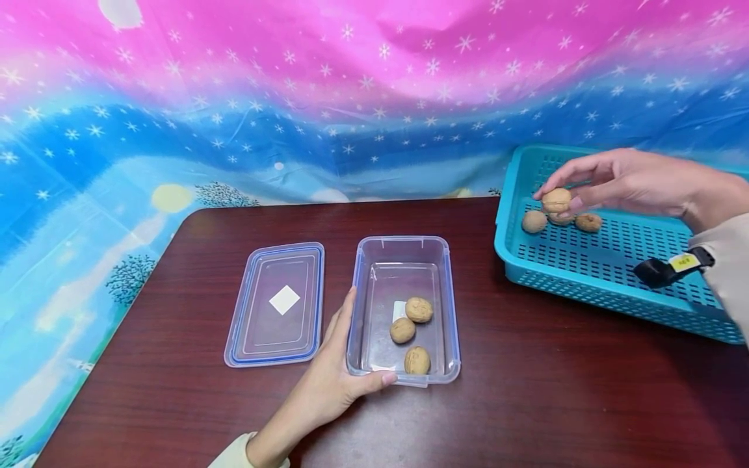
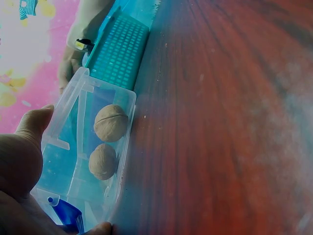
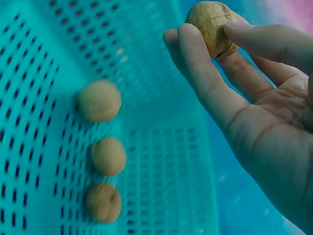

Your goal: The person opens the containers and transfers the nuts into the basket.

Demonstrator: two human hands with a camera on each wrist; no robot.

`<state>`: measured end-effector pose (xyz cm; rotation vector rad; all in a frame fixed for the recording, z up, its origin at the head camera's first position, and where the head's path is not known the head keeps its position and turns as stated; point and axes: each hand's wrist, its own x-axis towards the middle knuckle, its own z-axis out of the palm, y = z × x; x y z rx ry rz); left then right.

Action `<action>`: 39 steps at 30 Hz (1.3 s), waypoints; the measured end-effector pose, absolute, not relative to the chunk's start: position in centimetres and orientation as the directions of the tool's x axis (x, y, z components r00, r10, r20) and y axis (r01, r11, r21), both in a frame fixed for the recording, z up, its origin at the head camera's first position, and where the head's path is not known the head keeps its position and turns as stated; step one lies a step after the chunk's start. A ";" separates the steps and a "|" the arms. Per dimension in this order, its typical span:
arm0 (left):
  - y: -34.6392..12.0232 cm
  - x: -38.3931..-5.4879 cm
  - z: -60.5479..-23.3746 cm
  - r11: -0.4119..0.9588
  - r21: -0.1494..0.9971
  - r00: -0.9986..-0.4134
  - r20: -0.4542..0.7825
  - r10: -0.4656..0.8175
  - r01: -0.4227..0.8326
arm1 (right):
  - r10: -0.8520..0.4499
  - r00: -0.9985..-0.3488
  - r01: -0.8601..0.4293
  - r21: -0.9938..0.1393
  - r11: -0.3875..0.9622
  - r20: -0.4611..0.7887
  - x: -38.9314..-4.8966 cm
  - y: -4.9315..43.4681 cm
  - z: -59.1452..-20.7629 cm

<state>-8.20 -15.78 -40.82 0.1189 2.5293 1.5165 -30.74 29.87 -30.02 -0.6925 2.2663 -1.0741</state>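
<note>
Walnuts point(image 1: 419, 310) lie on the floor of a clear plastic container point(image 1: 383, 286) on the dark red-brown table point(image 1: 526, 409): 2 sit close together and 1 is nearer the front wall. The person's left hand point(image 1: 336, 370) is clamped on the container's near left corner, with the thumb along the front edge and the fingers along the left side. To the right, well apart from the container, stands a teal basket point(image 1: 562, 283) with slotted walls and floor. Above its far left part, the right hand point(image 1: 634, 185) pinches 1 more walnut point(image 1: 556, 200) between thumb and fingertips. Below that grip, 3 others rest in a row inside the basket, near each other; the right wrist view shows the pinched one lifted clear of them. A black strap point(image 1: 661, 270) with a yellow tag point(image 1: 683, 262) juts from the pale right sleeve point(image 1: 725, 260), over the basket. On the container's other side, near it, a clear lid point(image 1: 257, 344) with a blue seal lies flat on the table, bearing a white diamond-shaped label point(image 1: 285, 299). In the left wrist view, 2 of the container's walnuts show through its clear wall. Behind the table hangs a pink and blue backdrop point(image 1: 374, 97) printed with white snowflakes.
</note>
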 end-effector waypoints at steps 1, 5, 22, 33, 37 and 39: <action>-15.8 -8.2 -40.8 0.473 0.881 -0.978 -0.122 0.167 -0.029 | -0.628 -0.734 -0.207 -0.796 0.569 -0.258 -30.9 30.4 -30.4; -15.8 -8.3 -40.9 0.473 0.881 -0.979 -0.113 0.172 -0.018 | -0.626 -0.724 -0.180 -0.797 0.576 -0.288 -31.5 32.0 -32.0; -15.8 -8.3 -40.8 0.466 0.885 -0.980 -0.108 0.170 -0.017 | -0.608 -0.678 0.004 -0.829 0.560 -0.414 -32.4 32.9 -35.1; -15.8 -8.3 -40.7 0.477 0.879 -0.980 -0.110 0.168 -0.016 | -0.511 -0.725 0.065 -0.785 0.616 -0.461 -32.2 32.0 -35.6; -15.8 -8.3 -40.7 0.477 0.879 -0.979 -0.110 0.169 -0.016 | -0.488 -0.734 0.067 -0.765 0.641 -0.473 -32.2 31.8 -35.8; -15.8 -8.3 -40.8 0.479 0.878 -0.980 -0.111 0.168 -0.018 | -0.474 -0.739 0.069 -0.754 0.653 -0.479 -32.1 31.7 -35.8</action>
